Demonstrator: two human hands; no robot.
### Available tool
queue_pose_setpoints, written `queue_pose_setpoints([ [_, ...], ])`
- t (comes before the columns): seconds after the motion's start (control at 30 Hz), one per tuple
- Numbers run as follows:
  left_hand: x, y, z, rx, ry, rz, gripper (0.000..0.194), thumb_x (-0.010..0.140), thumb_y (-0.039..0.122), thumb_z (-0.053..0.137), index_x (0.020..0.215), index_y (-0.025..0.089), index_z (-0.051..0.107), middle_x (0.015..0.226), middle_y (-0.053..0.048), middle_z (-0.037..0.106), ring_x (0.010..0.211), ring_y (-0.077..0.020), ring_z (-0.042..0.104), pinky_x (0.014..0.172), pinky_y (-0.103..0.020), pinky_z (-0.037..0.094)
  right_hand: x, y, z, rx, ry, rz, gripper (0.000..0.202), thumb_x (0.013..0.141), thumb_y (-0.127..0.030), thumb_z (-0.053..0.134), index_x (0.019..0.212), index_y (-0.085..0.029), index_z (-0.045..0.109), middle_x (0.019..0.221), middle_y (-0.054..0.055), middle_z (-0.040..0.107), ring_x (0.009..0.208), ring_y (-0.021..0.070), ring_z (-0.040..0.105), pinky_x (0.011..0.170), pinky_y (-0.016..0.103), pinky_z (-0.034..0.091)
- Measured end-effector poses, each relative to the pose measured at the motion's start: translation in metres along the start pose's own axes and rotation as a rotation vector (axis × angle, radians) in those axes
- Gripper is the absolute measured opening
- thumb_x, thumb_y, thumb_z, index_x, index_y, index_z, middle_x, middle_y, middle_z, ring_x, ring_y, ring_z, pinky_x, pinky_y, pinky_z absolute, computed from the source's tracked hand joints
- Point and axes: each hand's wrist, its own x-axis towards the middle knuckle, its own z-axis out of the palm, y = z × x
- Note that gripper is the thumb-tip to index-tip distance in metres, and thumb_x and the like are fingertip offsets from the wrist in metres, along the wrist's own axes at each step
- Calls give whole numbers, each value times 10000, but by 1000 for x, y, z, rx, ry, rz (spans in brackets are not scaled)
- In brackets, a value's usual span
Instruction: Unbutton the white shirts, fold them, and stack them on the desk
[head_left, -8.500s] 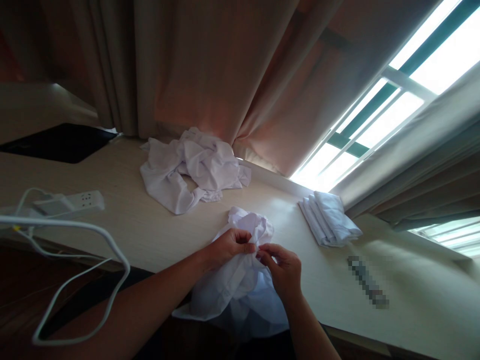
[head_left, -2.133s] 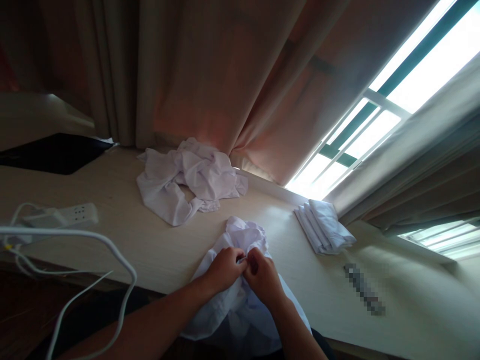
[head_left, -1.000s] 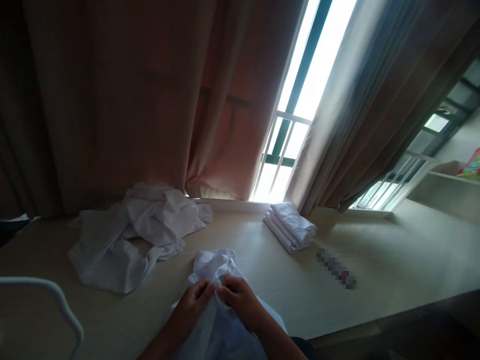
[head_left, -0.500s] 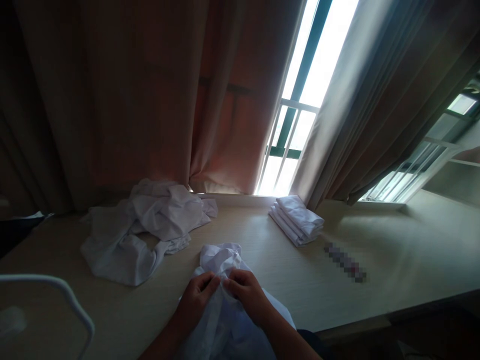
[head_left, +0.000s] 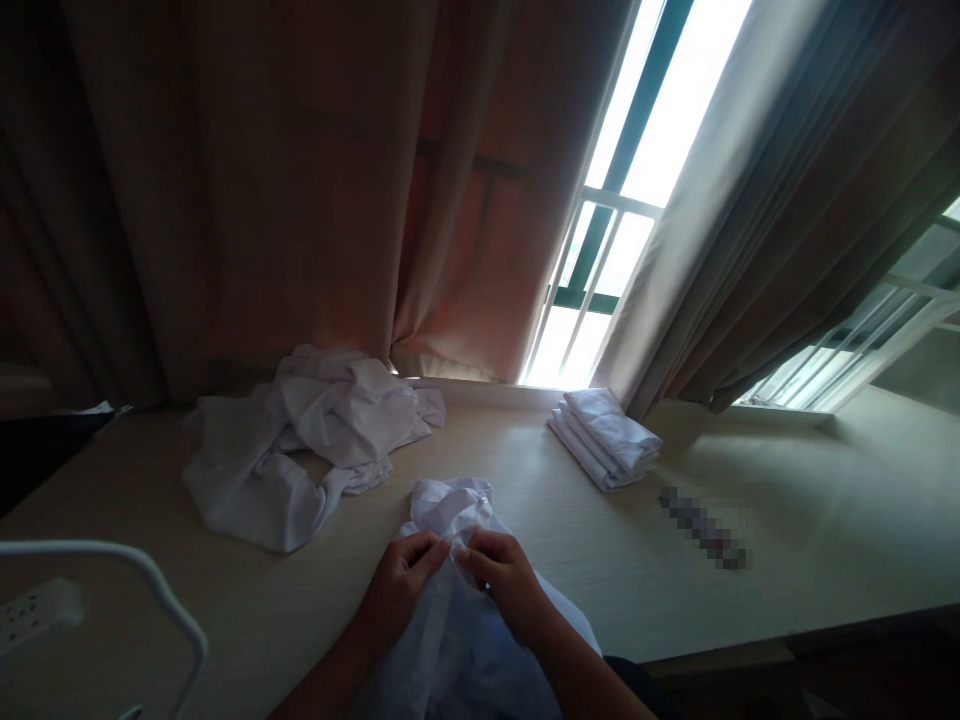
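A white shirt (head_left: 480, 655) lies in front of me, its collar end (head_left: 450, 500) on the table and its lower part running down toward my body. My left hand (head_left: 405, 580) pinches the front edge of the shirt just below the collar, thumb and forefinger together. Close beside it, my right hand (head_left: 506, 575) grips the other side of the same opening between thumb and bent fingers. The two thumb tips almost meet. Whatever small part lies between the fingertips is hidden.
A crumpled white cloth heap (head_left: 322, 430) lies at the back left of the table (head_left: 517, 450). Folded white garments (head_left: 604, 435) are stacked at the back right, near a blurred-out item (head_left: 705, 530). A white cable (head_left: 142, 565) and power strip (head_left: 37, 615) are at left. Curtains (head_left: 300, 200) hang behind.
The view has shifted slightly left, so the table things appear further right and the power strip shows more clearly. Both hands keep hold of the shirt, with small finger movements at the opening.
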Motion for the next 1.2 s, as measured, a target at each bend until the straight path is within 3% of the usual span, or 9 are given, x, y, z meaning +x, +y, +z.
queue_pose_setpoints([
  [0.57, 5, -9, -6, 40, 54, 20, 416, 867, 503, 569, 663, 142, 546, 652, 19, 432, 660, -128, 400, 605, -237, 321, 9, 13, -2, -30, -19, -17, 356, 796, -380, 701, 599, -166, 494, 523, -58, 394, 509, 74, 307, 498, 251, 203],
  [0.8, -3, -5, 1, 196, -49, 22, 359, 852, 516, 588, 790, 163, 570, 712, 12, 491, 694, -152, 473, 636, -244, 374, 8, 2, -20, 89, 90, -57, 382, 791, -381, 703, 585, -167, 463, 528, -70, 329, 516, 64, 242, 498, 248, 157],
  [0.9, -10, -2, 5, 365, 199, 125, 370, 774, 491, 691, 955, 197, 556, 804, 12, 510, 773, -175, 506, 726, -262, 413, 10, -3, -29, 152, 94, -43, 378, 779, -394, 719, 596, -160, 485, 531, -69, 337, 514, 62, 240, 493, 243, 157],
  [0.97, -14, 0, 7, 494, 321, 186, 371, 745, 491, 716, 904, 204, 544, 793, 12, 500, 768, -179, 498, 730, -265, 407, 11, -6, -35, 186, 98, -29, 366, 770, -409, 730, 619, -151, 520, 534, -62, 371, 507, 65, 266, 491, 238, 183],
  [1.07, -19, 4, 13, 544, 143, 130, 333, 801, 523, 641, 816, 197, 576, 753, -1, 548, 721, -181, 513, 683, -260, 391, 12, -9, -42, 222, 110, -31, 362, 763, -435, 736, 652, -139, 562, 542, -49, 418, 501, 73, 310, 496, 237, 233],
  [1.13, -22, 3, 20, 502, 6, 54, 358, 839, 540, 585, 934, 198, 628, 794, -16, 607, 732, -189, 546, 680, -262, 393, 13, -9, -45, 229, 112, -35, 374, 756, -448, 742, 648, -134, 570, 545, -43, 434, 501, 77, 330, 502, 239, 254],
  [1.2, -23, 1, 28, 489, -56, 20, 406, 846, 553, 573, 1034, 197, 632, 828, -23, 630, 747, -192, 559, 680, -260, 389, 14, -9, -47, 228, 118, -33, 386, 748, -456, 748, 635, -133, 568, 545, -40, 439, 502, 78, 337, 507, 239, 266],
])
